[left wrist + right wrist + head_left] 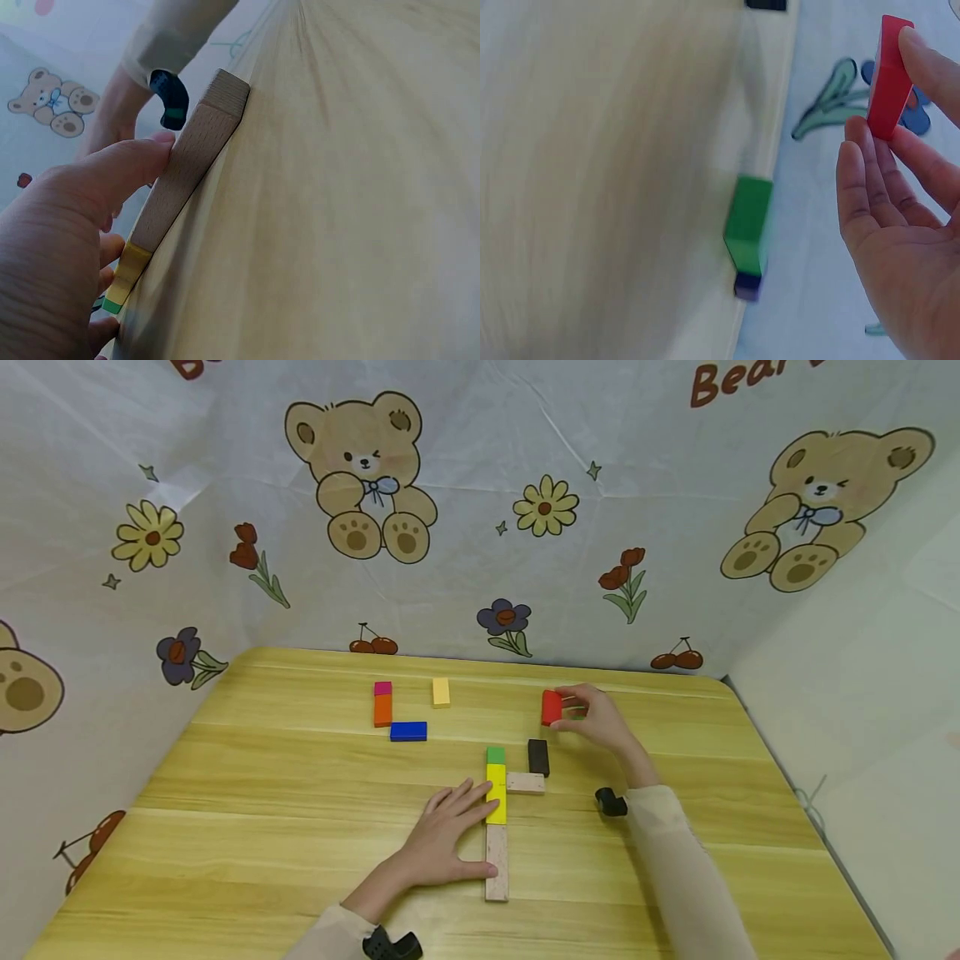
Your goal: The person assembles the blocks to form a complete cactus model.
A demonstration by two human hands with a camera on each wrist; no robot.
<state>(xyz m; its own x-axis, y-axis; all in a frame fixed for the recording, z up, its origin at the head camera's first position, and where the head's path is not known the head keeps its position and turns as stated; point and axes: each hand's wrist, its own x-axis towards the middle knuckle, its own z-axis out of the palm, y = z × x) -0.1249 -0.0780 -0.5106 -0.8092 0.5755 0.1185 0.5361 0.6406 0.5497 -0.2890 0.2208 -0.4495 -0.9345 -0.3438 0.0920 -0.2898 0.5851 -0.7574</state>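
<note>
My right hand pinches a red block by its ends, between thumb and fingertips. In the right wrist view a green block and a dark purple block stand on the table near that hand; the hand mostly hides them from the head camera. My left hand rests with fingers spread along a column of blocks. Its fingertips touch the yellow section, and its thumb lies on the plain wooden block at the near end. A small green block tops the column.
Right of the column, a short wooden block joins its side, with a black block at its far end. Farther left lie magenta, orange, blue and pale yellow blocks. A bear-print cloth hangs behind the table.
</note>
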